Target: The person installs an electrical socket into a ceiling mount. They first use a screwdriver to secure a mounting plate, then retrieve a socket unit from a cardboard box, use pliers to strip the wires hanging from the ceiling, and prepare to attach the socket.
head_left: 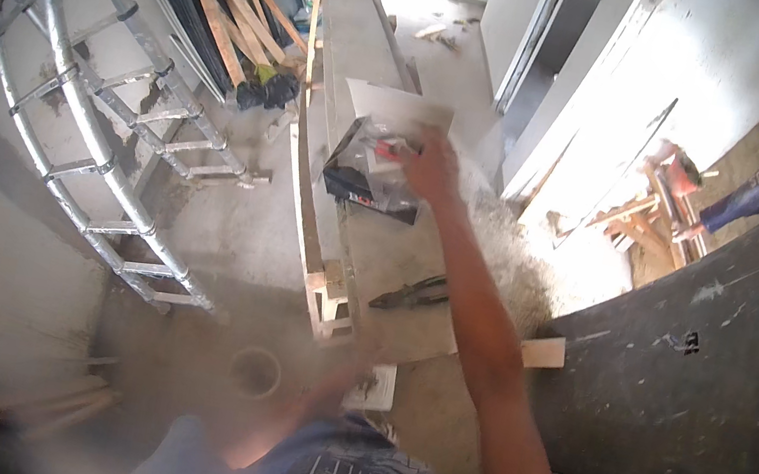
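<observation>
Head view shows the right hand (434, 171) at an open box (346, 180), which sits just below and left of its fingers. A red item (385, 149) is at their tips; blur hides whether they pinch it. Pliers (410, 293) lie nearer the body than those fingers. Left-hand (348, 382) fingers, also too blurred to tell, are near a white square piece (379, 391).

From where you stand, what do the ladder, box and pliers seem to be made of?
Ladder: metal, probably aluminium; its silvery surface catches the light. Box: likely thin printed cardboard, dark outside; its pale flap looks flat and sheet-like. Pliers: probably steel, by their dull, dark look; any grip coating is unclear.
</observation>
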`<action>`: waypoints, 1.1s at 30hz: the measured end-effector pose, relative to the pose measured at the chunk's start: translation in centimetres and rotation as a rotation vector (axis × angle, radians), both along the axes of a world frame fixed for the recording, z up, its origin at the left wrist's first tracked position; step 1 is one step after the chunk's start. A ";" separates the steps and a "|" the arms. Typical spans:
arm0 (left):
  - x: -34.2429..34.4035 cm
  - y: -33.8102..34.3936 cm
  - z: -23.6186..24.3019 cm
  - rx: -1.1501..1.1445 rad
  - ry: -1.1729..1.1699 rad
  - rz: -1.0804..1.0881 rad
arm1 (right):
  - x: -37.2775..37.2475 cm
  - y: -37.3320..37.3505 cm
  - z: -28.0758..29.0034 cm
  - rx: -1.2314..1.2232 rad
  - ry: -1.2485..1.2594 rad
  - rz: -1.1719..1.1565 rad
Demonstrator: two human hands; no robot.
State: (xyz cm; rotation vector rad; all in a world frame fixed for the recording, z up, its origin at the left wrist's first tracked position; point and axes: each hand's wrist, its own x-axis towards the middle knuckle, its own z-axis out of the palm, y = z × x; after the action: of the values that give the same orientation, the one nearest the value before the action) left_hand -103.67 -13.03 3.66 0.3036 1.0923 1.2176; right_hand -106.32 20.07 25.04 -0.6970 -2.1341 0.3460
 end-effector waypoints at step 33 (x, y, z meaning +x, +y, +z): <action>-10.9 15.5 15.4 0.505 0.283 0.364 | 16.0 -12.2 -11.9 -0.109 -0.740 0.114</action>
State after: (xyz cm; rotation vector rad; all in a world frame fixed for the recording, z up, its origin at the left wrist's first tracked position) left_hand -114.55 2.44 19.06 0.7024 1.0961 1.8192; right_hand -90.34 7.85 13.11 -0.8574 -2.8799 0.2916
